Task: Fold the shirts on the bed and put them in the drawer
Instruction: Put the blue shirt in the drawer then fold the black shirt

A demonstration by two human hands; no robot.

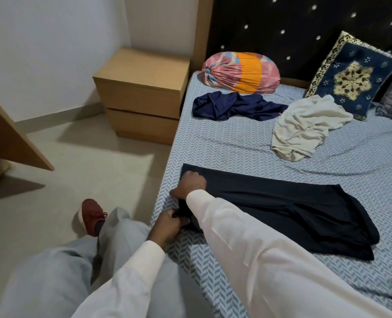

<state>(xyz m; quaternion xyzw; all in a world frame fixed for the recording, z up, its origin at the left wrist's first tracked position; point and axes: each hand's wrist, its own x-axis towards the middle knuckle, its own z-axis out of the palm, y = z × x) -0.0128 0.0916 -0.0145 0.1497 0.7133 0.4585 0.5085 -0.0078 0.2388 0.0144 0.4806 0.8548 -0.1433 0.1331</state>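
Two hands work at the left end of the dark shirt (282, 210), which lies flat on the bed (236, 148) near its left edge.

The left hand (167, 222) pinches the near corner of this shirt between thumb and fingers. The right hand (191, 183), its arm crossing over the shirt, sits on the far corner with fingers curled; I cannot tell if it holds the cloth. Beyond the dark shirt lie a crumpled navy shirt (236, 105) and a crumpled white shirt (305, 127), then a round pillow (238, 72) and a blue cushion (353, 76). Left of the dark shirt is tiled floor (87, 161) with a red shoe (91, 214), and farther away stands a nightstand (142, 92) beside the bed, both drawers closed.
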